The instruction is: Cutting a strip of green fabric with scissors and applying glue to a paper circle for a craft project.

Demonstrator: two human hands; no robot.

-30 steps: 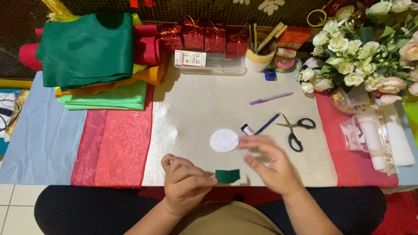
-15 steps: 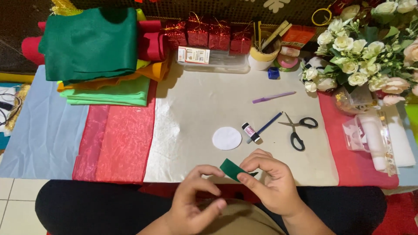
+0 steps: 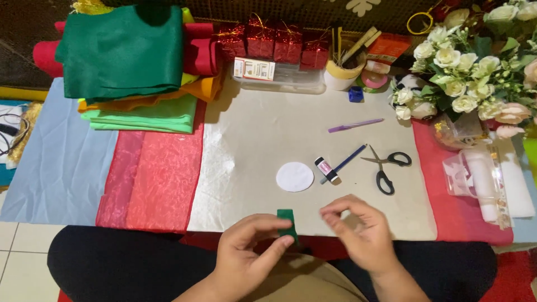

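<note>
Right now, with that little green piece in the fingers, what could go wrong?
The left hand pinches the small green felt piece only by its lower end, right at the table's near edge, so it might slip down onto the lap. The right hand is empty beside it. The scissors lie open just past the right hand, so a careless reach might meet the blades or knock the pen.

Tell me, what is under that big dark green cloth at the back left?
The dark green cloth lies on a stack of folded fabrics: orange and light green edges stick out below it, red rolls beside it. Whatever lies deeper is covered.
</note>
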